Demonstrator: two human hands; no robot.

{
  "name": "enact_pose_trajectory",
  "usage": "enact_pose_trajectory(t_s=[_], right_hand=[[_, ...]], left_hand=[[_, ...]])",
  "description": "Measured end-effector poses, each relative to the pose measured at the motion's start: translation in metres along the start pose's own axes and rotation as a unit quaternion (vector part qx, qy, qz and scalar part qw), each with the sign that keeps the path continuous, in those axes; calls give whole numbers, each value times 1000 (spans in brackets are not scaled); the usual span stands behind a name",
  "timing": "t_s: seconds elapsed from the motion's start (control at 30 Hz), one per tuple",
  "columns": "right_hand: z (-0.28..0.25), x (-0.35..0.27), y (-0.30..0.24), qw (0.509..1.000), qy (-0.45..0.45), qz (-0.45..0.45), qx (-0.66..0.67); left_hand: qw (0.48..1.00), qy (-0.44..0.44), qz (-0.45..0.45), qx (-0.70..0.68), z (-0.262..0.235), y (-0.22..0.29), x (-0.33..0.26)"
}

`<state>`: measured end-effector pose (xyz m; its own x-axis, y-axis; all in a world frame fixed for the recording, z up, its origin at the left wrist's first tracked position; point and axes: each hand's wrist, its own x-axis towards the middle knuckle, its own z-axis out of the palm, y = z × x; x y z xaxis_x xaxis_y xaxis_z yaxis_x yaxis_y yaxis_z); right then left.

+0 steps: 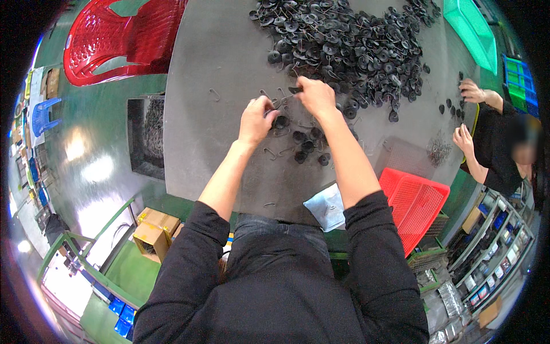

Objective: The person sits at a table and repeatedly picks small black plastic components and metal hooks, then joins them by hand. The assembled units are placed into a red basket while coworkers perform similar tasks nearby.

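Over the grey table, my two hands work close together. My left hand is closed in a pinch on a thin metal hook; its fingers are slightly blurred. My right hand, just right of it and farther away, pinches a small black disc-like piece, mostly hidden by the fingers. Below the hands lies a loose group of black discs among bent wire hooks. Beyond my right hand spreads a large pile of black discs with wire hooks.
A red plastic basket and a pale blue cloth lie at the near right edge. A green basket stands far right. Across the right side, another person's hands handle discs. A red chair stands left of the table.
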<state>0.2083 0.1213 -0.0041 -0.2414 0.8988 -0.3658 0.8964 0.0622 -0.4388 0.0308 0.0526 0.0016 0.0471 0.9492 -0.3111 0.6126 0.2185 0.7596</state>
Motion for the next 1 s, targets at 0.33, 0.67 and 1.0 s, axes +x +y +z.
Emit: enact_pose_trajectory(t_s=[0.33,0.67,1.0], right_hand=[[10,-65,3,824,-123,110,542],[41,-60,-35,997,-76,19,-25],[46,-84,-26,998,-31,45,8]], left_hand=[[964,77,-188,-173,-17,-48,-5],[963,-17,-164,-214,-27,-26,-26],[974,-5,-226,-23,-32,-25,-40]])
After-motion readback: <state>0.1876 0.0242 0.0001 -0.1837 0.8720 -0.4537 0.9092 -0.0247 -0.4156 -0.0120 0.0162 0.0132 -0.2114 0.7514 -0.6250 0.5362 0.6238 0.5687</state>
